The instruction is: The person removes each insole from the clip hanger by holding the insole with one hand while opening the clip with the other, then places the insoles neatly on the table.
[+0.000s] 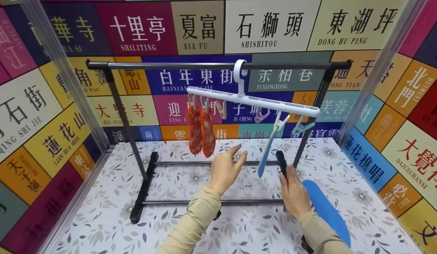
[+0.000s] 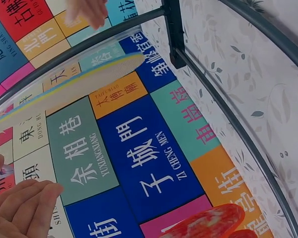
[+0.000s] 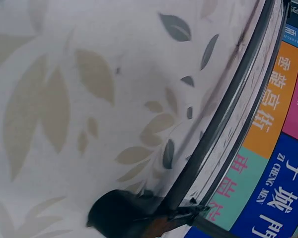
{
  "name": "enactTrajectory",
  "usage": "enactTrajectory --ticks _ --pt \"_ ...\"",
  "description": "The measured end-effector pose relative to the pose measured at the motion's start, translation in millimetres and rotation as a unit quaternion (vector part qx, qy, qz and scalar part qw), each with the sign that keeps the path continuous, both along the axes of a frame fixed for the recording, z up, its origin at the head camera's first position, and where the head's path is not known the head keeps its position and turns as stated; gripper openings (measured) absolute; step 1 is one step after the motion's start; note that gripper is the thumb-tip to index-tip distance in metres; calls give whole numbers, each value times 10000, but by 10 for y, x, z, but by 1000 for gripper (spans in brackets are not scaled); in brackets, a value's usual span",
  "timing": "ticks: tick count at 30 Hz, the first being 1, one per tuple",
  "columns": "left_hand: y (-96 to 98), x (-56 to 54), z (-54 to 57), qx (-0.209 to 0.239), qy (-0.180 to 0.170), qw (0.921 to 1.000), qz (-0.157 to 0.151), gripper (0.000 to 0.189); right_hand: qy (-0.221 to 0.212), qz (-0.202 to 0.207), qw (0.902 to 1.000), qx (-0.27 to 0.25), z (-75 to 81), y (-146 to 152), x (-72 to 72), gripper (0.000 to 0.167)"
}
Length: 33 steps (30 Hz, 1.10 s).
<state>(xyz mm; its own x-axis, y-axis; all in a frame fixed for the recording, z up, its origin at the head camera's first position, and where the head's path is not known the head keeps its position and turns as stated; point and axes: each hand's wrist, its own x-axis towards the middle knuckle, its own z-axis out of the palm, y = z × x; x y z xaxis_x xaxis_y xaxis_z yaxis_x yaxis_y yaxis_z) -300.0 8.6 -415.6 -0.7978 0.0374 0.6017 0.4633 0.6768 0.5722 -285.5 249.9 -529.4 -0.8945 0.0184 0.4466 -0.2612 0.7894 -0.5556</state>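
Observation:
A white clip hanger (image 1: 253,100) hangs tilted from the top bar, its right end lower. Two red mottled insoles (image 1: 201,132) are clipped near its left end. On the right side, a white clip holds a thin blue-edged insole (image 1: 268,151); its pale face (image 2: 84,87) shows in the left wrist view. My left hand (image 1: 225,169) is raised between the red and blue insoles, thumb and fingers apart, holding nothing. My right hand (image 1: 295,194), fingers extended, is lower right beside a second blue insole (image 1: 326,211) lying on the table. Contact there cannot be told.
The black rack's top bar (image 1: 151,66), uprights and lower rails (image 1: 253,202) surround the work. Other clips, one green (image 1: 303,126), hang without insoles. A leaf-patterned cloth (image 1: 109,211) covers the table; sign-covered walls (image 1: 201,28) stand behind and at both sides.

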Motion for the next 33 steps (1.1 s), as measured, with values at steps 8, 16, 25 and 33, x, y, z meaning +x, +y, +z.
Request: enactTrajectory --ticks 8,16,25,33 --pt "139 -11 133 48 123 9999 -96 36 254 142 9996 -46 106 -176 -22 85" --pt "239 -27 207 35 46 9998 -187 38 236 102 9997 -50 131 -339 -41 106" --pt "350 -97 278 11 221 9995 -243 35 498 8 9985 218 160 -477 -116 115" --pt "451 -163 398 -117 196 9993 -289 39 422 -6 9989 193 149 -525 -136 114"
